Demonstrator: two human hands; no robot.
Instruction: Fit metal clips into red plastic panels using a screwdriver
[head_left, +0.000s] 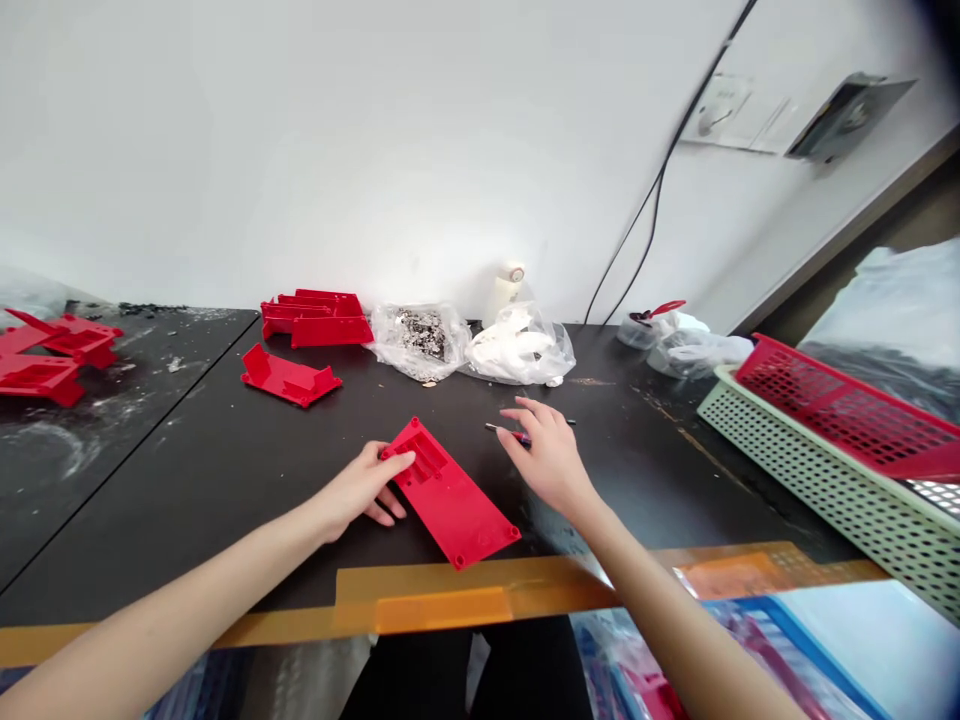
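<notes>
In the head view, pinches the red plate (461,502) by its far left end with the left hand (366,487), thumb above, fingers below—probably to steady it over the near middle of the black tabletop (210,490). Holds the right hand (551,455) half open at a slim tool (521,438), right of the plate—cannot tell whether gripping it. Has clear bags (421,342) on the far side, presumably for easy reach.

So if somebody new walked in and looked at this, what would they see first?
Probably the bright red plate in the left hand, because it pops against the black tabletop. Next might be the red parts at the back by the wall, and the red basket with the pale green basket on the right.
</notes>
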